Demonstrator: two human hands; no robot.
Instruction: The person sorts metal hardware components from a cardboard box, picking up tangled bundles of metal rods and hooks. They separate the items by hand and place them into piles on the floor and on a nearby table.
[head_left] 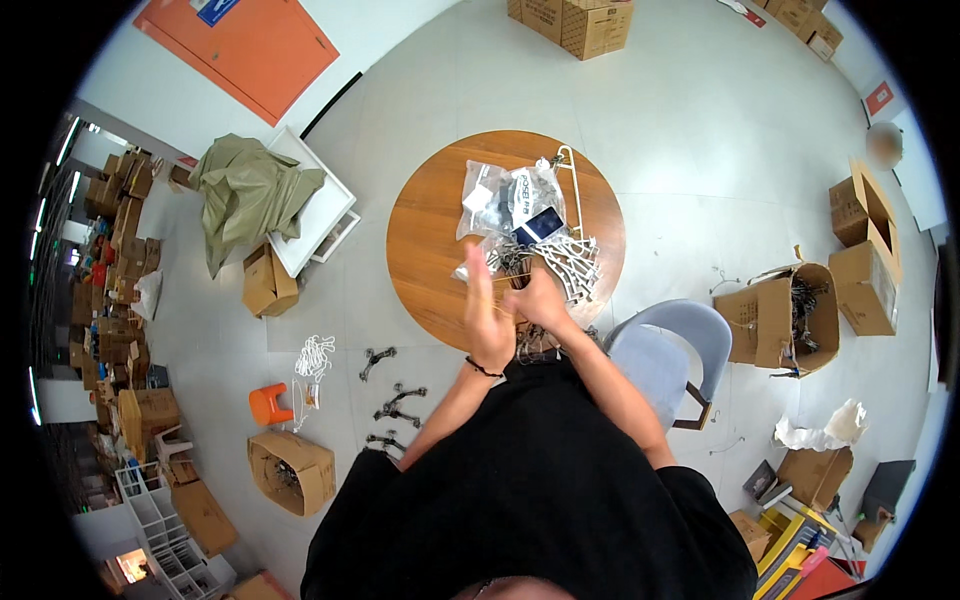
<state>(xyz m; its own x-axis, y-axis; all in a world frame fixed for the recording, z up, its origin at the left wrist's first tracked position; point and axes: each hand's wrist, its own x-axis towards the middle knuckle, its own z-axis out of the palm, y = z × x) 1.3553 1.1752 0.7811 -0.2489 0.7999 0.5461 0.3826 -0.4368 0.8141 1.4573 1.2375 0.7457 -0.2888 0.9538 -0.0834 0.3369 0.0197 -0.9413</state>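
Note:
My left hand (487, 325) is raised over the near part of the round wooden table (425, 250), its fingers stretched out and holding nothing. Beside it, the fingers of my right hand (541, 300) are curled round a bundle of dark, thin hangers (517, 270); the hand hides part of the bundle. A pile of white hangers (572, 268) lies just beyond and to the right of that hand. Farther back rest a dark-screened phone (540, 227) and clear plastic bags (483, 190). One longer white hanger-like frame (574, 190) lies along the right. More wire pieces lie near my lap, partly hidden.
A grey-blue chair (645, 355) stands close on the right, with an open carton of dark hangers (808, 310) past it. On the left floor are dark clip hangers (400, 400), an orange stool (268, 405), white cord (315, 355) and another carton (290, 470).

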